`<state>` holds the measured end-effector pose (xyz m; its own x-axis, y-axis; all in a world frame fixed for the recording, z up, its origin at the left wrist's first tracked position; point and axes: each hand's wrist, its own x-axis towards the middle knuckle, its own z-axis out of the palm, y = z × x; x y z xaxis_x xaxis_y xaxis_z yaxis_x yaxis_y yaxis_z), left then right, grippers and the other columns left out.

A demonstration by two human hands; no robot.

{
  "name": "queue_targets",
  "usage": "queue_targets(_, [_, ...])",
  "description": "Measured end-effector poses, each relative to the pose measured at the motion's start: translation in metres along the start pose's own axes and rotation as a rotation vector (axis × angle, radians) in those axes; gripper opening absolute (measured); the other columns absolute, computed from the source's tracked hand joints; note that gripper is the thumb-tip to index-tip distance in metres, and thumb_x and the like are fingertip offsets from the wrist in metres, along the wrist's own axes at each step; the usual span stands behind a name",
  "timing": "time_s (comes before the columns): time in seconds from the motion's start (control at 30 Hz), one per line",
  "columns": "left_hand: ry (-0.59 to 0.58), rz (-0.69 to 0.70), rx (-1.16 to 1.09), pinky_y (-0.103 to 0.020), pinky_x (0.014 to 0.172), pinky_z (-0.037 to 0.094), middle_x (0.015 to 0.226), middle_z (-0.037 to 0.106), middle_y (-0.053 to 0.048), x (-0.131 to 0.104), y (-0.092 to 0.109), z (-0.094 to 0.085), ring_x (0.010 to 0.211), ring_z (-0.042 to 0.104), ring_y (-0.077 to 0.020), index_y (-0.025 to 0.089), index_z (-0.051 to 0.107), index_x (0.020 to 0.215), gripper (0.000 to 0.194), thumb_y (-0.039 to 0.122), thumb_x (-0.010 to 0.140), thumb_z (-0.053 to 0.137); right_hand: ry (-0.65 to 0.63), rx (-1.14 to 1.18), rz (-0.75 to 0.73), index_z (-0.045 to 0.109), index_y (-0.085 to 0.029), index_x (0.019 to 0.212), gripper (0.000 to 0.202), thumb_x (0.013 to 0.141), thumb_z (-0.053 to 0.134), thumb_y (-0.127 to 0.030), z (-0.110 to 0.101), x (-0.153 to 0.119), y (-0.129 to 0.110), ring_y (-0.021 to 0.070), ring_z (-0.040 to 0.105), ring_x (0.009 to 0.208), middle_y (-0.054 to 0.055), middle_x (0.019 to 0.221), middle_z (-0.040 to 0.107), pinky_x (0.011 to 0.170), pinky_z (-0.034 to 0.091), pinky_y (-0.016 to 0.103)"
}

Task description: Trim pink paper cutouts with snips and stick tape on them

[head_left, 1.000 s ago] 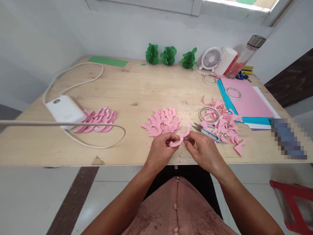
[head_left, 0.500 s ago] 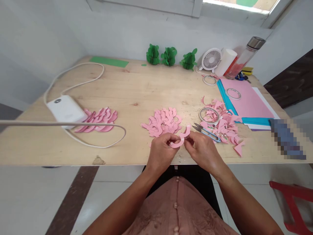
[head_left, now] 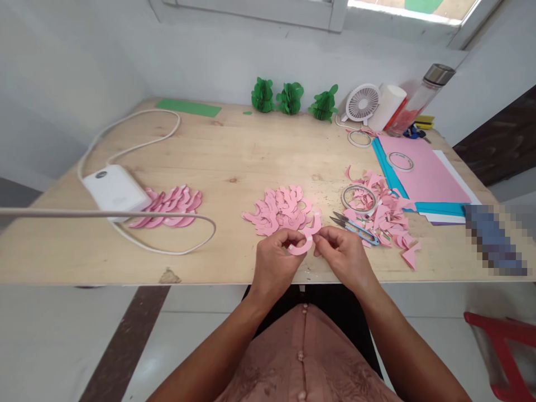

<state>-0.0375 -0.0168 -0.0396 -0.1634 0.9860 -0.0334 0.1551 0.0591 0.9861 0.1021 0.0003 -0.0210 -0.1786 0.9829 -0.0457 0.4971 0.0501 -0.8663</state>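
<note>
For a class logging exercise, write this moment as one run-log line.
left hand: holds curved pink strip; right hand: close beside it, contact unclear; blue snips: by pink scraps

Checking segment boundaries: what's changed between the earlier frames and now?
The wavy pink strip shifted slightly left, its far end now further from the right hand. The left hand still holds it; whether the right fingertips grip it is unclear. Snips, pink cutouts and green paper figures stayed put on the table.
</note>
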Motion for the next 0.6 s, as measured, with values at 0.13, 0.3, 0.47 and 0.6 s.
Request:
queue_targets(0.13, [-0.012,-0.168,-0.24,-0.023,0.058,0.042,0.06,0.061,0.001,0.002,0.001,0.001,0.058,0.052,-0.0113,0.016,0.064,0.059,0.01,0.023,0.061,0.071,0.051,0.114,0.048,0.065,-0.015,0.081,0.02,0.081,0.051,-0.03,0.0,-0.002,0.009,0.0131,0.056,0.056,0.0,0.058,0.062,0.052,0.042,0.022])
queue_targets(0.3, [-0.131,-0.308,-0.443,-0.021,0.059,0.042,0.057,0.057,0.001,0.002,0.006,0.001,0.056,0.048,-0.0089,0.014,0.064,0.056,0.018,0.027,0.061,0.074,0.019,0.254,0.04,0.064,-0.016,0.085,0.02,0.083,0.052,-0.032,0.001,-0.008,0.013,0.0146,0.059,0.067,0.002,0.07,0.065,0.061,0.045,0.024])
queue_targets(0.47, [-0.156,-0.318,-0.444,-0.022,0.058,0.042,0.057,0.057,0.001,0.0,0.008,0.001,0.056,0.048,-0.0097,0.014,0.065,0.058,0.019,0.029,0.06,0.075,0.009,0.31,0.027,0.062,-0.017,0.079,0.02,0.083,0.052,-0.033,0.004,-0.012,0.01,0.0136,0.056,0.064,0.001,0.07,0.063,0.059,0.043,0.024])
queue_targets(0.6, [-0.145,-0.299,-0.411,-0.022,0.059,0.041,0.057,0.058,0.002,-0.001,0.011,0.003,0.057,0.049,-0.0096,0.014,0.065,0.058,0.017,0.028,0.061,0.074,0.058,0.287,0.076,0.059,-0.017,0.071,0.017,0.078,0.057,-0.032,0.007,-0.01,0.011,0.0111,0.049,0.056,-0.001,0.062,0.057,0.052,0.039,0.022])
